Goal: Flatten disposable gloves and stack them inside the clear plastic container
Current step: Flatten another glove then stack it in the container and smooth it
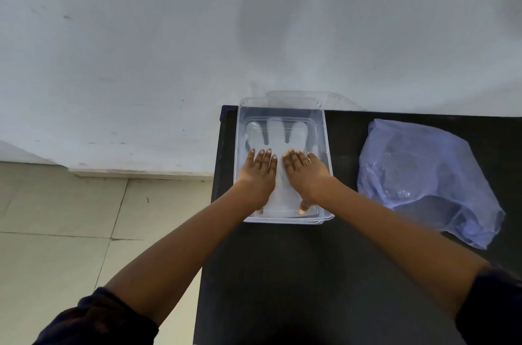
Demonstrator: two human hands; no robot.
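I have my left hand [258,172] and right hand [306,173] spread flat, palms down, gripping nothing, pressing a glove [278,132] against the container [324,146] floor to squeeze air out. The bag [423,175] waits nearby on the surface [282,274].
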